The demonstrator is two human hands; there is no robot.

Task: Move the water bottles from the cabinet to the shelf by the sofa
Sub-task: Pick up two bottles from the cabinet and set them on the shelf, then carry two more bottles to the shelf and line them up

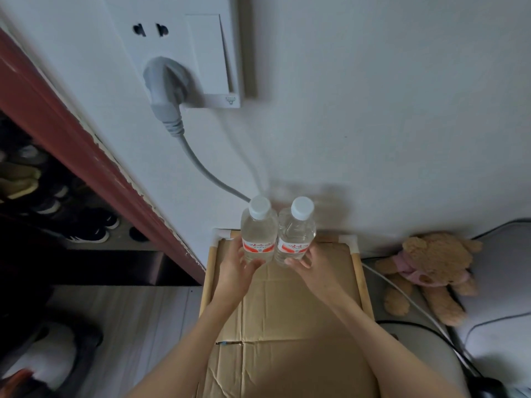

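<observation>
Two clear water bottles with white caps and red-and-white labels stand upright side by side at the far end of the shelf top. My left hand [236, 264] grips the left bottle [257, 231] around its lower part. My right hand [309, 264] grips the right bottle [296, 229] the same way. The shelf [357, 271] has a light wooden frame with white corner joints and flattened brown cardboard [287, 311] as its top. Whether the bottle bases touch the cardboard is hidden by my fingers.
A white wall stands right behind the bottles, with a socket panel and a grey plug [165, 87] whose cable runs down behind the shelf. A teddy bear [431, 271] lies on the sofa at the right. A red door frame [86, 145] and shoes [83, 222] lie left.
</observation>
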